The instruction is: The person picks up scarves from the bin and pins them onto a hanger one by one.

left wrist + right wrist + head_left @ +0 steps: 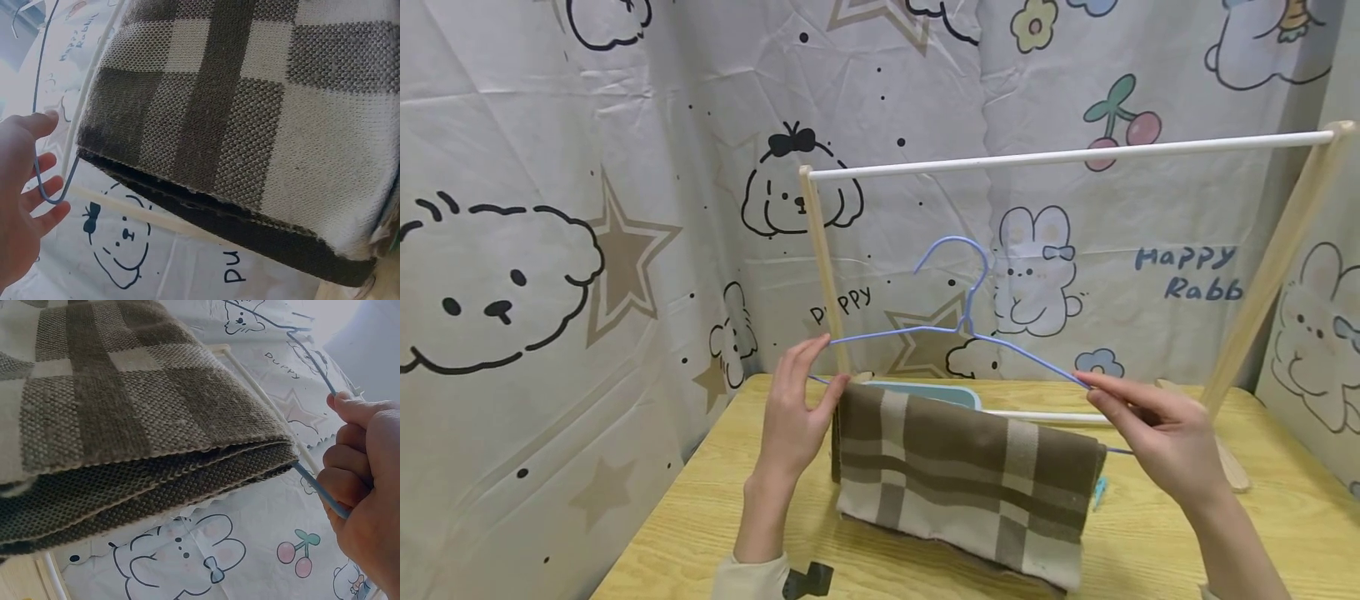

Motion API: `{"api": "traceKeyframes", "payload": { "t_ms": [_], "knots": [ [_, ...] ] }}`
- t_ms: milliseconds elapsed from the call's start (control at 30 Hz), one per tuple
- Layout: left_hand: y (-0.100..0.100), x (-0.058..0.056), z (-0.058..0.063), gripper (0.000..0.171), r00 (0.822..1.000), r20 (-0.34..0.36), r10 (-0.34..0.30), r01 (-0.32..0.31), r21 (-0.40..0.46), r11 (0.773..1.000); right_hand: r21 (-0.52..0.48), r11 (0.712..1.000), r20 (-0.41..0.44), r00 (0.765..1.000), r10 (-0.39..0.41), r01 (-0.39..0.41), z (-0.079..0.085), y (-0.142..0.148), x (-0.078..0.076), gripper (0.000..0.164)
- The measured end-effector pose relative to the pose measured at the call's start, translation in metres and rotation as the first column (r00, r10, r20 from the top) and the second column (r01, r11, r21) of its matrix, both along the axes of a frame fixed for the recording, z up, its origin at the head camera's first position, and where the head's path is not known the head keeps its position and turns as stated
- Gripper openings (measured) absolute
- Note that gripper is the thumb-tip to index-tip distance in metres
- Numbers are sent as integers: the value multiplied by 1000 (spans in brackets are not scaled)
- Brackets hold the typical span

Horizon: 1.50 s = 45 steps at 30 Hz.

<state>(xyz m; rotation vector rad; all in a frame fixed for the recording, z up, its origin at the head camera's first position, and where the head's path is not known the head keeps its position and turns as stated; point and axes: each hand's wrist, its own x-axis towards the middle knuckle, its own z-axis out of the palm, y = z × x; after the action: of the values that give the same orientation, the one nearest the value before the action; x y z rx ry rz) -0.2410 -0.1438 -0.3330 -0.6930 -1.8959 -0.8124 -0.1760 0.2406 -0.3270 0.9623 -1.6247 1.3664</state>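
A blue clothes hanger [1022, 350] is held up by both hands, its hook pointing upward. Folded over its lower bar hangs a brown and cream checked scarf [958, 475], its layered edges showing in both wrist views. The left hand [797, 408] holds the hanger's left end, fingers at the sloping wire and thumb beside the scarf's top corner. In the left wrist view its fingers [49, 219] lie behind the bent wire end. At the other end, the right hand [1165, 433] pinches the sloping wire between thumb and forefinger; its other fingers [347, 469] curl around the hanger's lower corner.
Behind the hanger stands a rack with a white rail [1060, 156] and wooden posts [1273, 267]. A light blue tray [936, 392] sits on the wooden table [700, 517], partly hidden by the scarf. A small turquoise item [1100, 492] shows beside the scarf. A printed curtain [700, 250] hangs behind.
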Motion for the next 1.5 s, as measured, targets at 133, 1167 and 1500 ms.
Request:
{"api": "traceKeyframes", "payload": {
  "t_ms": [133, 1167, 1500],
  "knots": [
    [0, 1, 1, 53, 999, -40, -24, 26, 38, 999, -22, 999, -48, 998, 28, -29, 2, -1, -1, 16],
    [12, 4, 1, 7, 970, -244, -18, 122, 420, 899, 114, 963, 150, 954, -258, 243, 1, 1, 5, 29],
    [-2, 10, 12, 9, 958, -283, 51, 106, 514, 851, 268, 919, 328, 870, -369, 288, -5, 20, -2, 41]
  ]
}}
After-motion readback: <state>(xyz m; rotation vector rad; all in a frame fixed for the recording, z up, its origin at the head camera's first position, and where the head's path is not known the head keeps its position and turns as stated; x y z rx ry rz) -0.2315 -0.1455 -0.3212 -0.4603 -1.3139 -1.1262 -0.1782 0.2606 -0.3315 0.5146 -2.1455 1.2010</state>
